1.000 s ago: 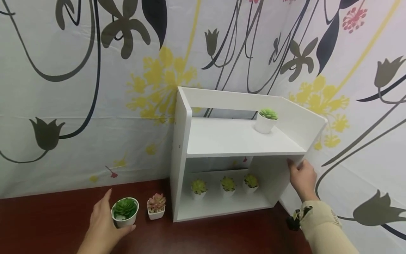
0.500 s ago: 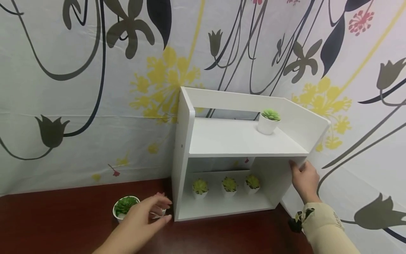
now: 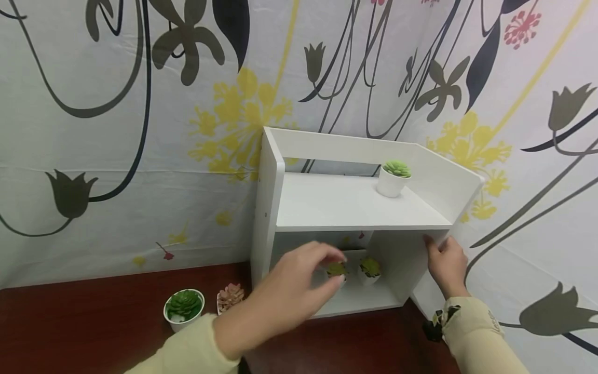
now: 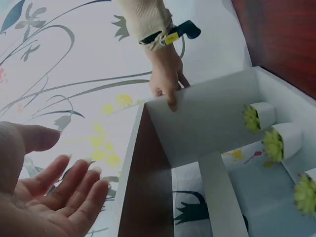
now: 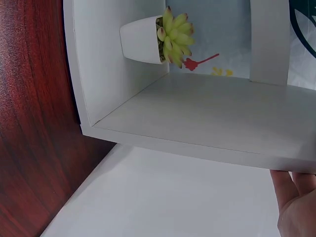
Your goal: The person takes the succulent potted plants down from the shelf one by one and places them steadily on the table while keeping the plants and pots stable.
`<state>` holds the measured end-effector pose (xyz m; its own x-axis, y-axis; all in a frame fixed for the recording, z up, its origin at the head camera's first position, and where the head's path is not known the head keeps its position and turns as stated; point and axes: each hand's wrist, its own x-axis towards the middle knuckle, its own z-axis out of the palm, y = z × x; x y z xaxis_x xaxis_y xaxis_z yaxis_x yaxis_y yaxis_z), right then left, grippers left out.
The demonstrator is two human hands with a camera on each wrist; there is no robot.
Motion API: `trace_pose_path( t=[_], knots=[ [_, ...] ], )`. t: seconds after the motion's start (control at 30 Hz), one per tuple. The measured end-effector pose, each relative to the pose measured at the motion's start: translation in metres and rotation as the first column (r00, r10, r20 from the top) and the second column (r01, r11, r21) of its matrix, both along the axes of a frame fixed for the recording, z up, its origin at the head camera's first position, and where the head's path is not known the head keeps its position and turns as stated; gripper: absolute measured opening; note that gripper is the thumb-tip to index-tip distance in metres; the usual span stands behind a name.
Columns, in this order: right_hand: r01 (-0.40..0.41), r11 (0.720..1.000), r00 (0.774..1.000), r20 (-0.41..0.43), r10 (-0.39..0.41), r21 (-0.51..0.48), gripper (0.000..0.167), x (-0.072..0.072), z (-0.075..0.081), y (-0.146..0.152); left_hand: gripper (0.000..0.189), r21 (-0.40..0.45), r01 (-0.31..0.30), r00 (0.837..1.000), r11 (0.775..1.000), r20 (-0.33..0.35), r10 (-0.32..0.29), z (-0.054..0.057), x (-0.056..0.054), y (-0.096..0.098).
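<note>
My left hand (image 3: 299, 283), empty with fingers curved and spread, is in front of the lower compartment of a white two-tier shelf (image 3: 327, 202). In the left wrist view its fingers show with nothing between them. Beyond it stand small potted succulents (image 3: 369, 270) in white pots; the leftmost is hidden by the hand in the head view, but the left wrist view shows its green rosette (image 4: 306, 195). At the shelf's right side panel (image 5: 207, 113), my right hand (image 3: 447, 265) grips the front edge, thumb on the inner face and fingers outside.
One light green succulent (image 3: 394, 179) sits on the upper tier. Left of the shelf, a dark green succulent (image 3: 184, 309) and a pink succulent (image 3: 230, 296), partly behind my left forearm, stand on the dark red table (image 3: 93, 317). A patterned cloth (image 3: 201, 130) hangs behind.
My left hand has moved right from beside the dark green succulent, past the pink one, to the front of the shelf, staying empty. My right hand keeps its grip on the side panel.
</note>
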<state>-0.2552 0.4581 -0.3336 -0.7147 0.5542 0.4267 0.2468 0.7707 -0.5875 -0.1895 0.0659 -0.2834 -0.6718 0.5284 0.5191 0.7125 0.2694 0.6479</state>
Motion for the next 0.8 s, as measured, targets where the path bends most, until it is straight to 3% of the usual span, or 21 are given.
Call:
trace_pose_path(
  t=[0.2, 0.33, 0.47, 0.63, 0.8],
  knots=[
    [0.003, 1.000, 1.000, 0.015, -0.003, 0.002, 0.048, -0.001, 0.000, 0.002, 0.027, 0.067, -0.020, 1.000, 0.998, -0.023, 0.021, 0.017, -0.022, 0.039],
    [-0.005, 1.000, 1.000, 0.014, 0.005, 0.004, 0.047, 0.000, 0.001, 0.003, 0.027, 0.051, -0.089, 0.988, 0.995, -0.122, 0.095, 0.021, -0.037, 0.061],
    [0.005, 1.000, 1.000, -0.002, -0.005, 0.015, 0.044, 0.001, 0.001, 0.003, 0.027, 0.008, -0.146, 0.977, 0.989, -0.156, 0.145, 0.029, -0.050, 0.079],
    [-0.011, 1.000, 1.000, 0.013, 0.011, 0.001, 0.045, -0.002, 0.001, 0.002, 0.034, -0.112, -0.229, 0.973, 0.967, -0.047, 0.225, 0.042, -0.065, 0.105],
    [-0.003, 1.000, 1.000, 0.007, 0.003, 0.013, 0.045, -0.003, 0.001, 0.004, 0.040, -0.191, -0.265, 0.952, 0.945, 0.102, 0.287, 0.055, -0.079, 0.131]
  ],
)
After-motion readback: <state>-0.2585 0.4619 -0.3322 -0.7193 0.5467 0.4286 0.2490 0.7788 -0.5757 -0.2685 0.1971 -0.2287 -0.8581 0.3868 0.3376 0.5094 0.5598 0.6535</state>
